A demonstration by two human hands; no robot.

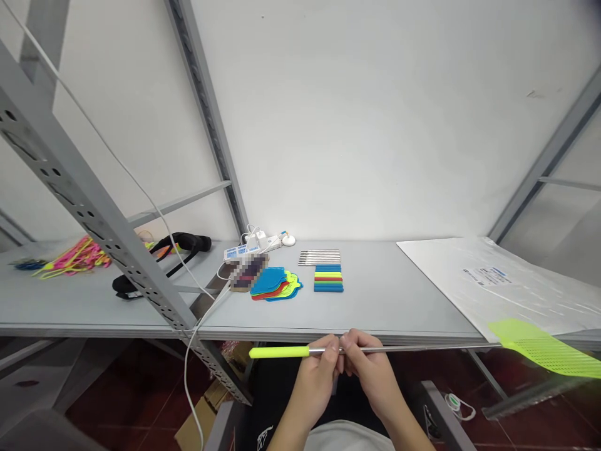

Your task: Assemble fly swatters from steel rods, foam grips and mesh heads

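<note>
1. A grey shelf (pixel 375 310) runs in front of a pale wall (pixel 357 125), with perforated metal posts at the sides; the left post (pixel 107 225) crosses the near view.
2. A white cable (pixel 188 369) hangs down past that post's foot, and a power strip (pixel 241 252) with plugs sits at the back.
3. In front of the strip lies a pixelated item (pixel 248 273), just beside a pile of coloured swatter heads (pixel 270 283).
4. Metal rods (pixel 319 257) lie in a row behind coloured handle sleeves (pixel 328 279).
5. A white package (pixel 507 285) covers the right side; the yellow mesh end of the fly swatter (pixel 422 347) overlaps its near edge in view, and whether they touch I cannot tell.
6. The swatter spans sideways before the shelf's front edge, yellow grip leftward.
7. Left hand (pixel 323 362) and right hand (pixel 364 360), nearly touching, both curl closed around its metal shaft.
</note>
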